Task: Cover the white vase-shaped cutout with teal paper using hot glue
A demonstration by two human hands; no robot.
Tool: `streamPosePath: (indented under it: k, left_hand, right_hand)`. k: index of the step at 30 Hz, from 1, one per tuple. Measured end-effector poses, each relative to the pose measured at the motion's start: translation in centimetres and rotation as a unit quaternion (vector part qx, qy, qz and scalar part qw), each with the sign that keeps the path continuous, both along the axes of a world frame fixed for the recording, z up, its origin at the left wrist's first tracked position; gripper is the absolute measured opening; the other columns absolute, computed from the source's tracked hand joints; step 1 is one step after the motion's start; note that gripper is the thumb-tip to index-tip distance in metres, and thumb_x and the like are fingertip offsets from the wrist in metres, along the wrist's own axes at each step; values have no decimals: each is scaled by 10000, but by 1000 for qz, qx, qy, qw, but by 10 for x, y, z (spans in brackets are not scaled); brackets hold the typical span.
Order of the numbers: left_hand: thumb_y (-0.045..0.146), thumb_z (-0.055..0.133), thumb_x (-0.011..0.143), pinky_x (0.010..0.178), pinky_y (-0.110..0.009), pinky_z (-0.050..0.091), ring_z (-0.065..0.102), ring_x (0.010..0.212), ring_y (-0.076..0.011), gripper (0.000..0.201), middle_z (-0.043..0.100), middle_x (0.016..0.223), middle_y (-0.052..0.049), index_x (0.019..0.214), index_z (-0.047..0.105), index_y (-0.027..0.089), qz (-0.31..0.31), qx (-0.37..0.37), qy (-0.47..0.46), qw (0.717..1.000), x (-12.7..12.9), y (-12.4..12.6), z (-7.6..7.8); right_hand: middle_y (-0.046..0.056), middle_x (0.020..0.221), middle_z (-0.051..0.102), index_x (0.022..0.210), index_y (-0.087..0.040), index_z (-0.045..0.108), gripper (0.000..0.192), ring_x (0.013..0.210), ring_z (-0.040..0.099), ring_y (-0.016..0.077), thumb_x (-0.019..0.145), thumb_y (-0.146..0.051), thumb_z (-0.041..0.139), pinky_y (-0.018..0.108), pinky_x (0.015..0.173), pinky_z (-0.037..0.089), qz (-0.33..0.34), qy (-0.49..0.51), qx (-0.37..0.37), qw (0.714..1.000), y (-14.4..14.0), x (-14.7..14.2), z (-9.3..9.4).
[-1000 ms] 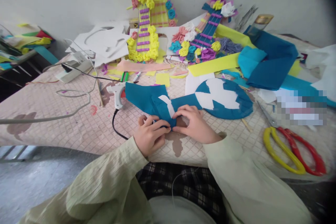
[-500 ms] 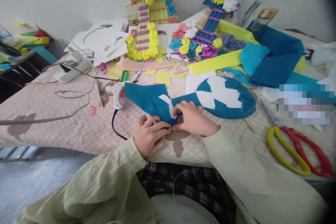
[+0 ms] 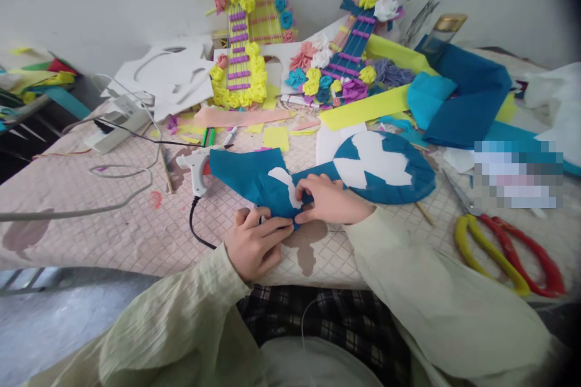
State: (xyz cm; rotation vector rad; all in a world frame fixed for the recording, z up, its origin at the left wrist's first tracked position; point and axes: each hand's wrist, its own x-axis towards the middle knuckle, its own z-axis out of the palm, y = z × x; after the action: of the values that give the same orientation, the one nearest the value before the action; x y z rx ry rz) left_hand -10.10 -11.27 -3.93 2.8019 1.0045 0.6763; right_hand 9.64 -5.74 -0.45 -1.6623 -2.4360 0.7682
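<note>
Before me lies a white cutout shape (image 3: 390,163), its rounded end and narrow neck wrapped in teal paper with a white patch bare in the middle. Loose teal crepe paper (image 3: 245,172) spreads from the neck's left end, where a smaller white piece shows. My left hand (image 3: 255,245) has its fingers bent and pressed at the near edge of this paper. Thumb and fingers of my right hand (image 3: 329,201) pinch the same edge just beside the left fingertips. A white glue gun (image 3: 196,170) touches the paper's left side, its nozzle partly hidden.
Scissors (image 3: 476,214) with one yellow and one red handle lie at right. Behind stand flower-trimmed paper instruments (image 3: 238,54). White cut board (image 3: 170,75), folded blue paper (image 3: 469,94), a power strip (image 3: 120,124) with cables and paper scraps surround the work.
The whole view has shifted slightly, with things sitting a little further left. Both hands keep their hold at the paper's edge, the left fingers a bit straighter.
</note>
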Motion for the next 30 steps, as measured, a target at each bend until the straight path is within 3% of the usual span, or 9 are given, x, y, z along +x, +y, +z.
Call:
streamPosePath:
  k: [9,13,18,23,30]
  left_hand:
    - [144,449,756,848,-409,369,431,1036,-248,387,618,1104,-37,1117,580,190,-16,-23,20,999,-2,1,-1]
    - [142,454,754,846,-421,373,432,1017,-254,372,625,1090,-28,1094,596,195,-12,-27,17,999,-1,1,1]
    - [132,458,748,830,-432,382,413,997,-261,377,626,1080,-33,1093,598,192,-13,-20,13,1000,-1,1,2]
    - [131,442,754,833,-443,377,408,998,-260,369,627,1075,-38,1075,609,203,-3,-23,16,1000,0,1,1]
    - [143,459,757,841,-433,375,404,1004,-260,355,624,1087,-30,1075,609,195,3,-11,31,999,0,-2,3]
  right_hand:
    - [26,949,540,783,-228,562,245,941,444,243,625,-383,669,319,691,271,-21,11,6,1000,-1,2,-3]
    - [16,907,542,803,-235,557,274,910,453,223,651,-446,643,313,690,276,-16,35,-14,999,-1,4,-1]
    - [26,935,532,769,-220,552,262,928,435,236,635,-412,670,321,696,262,-36,18,28,999,-5,0,-6]
    - [14,924,538,800,-237,561,228,921,443,221,699,-433,614,316,700,262,-29,47,25,998,-7,1,-9]
    - [18,912,543,763,-222,563,240,924,444,223,646,-403,669,313,696,256,-45,42,36,997,-8,1,-10]
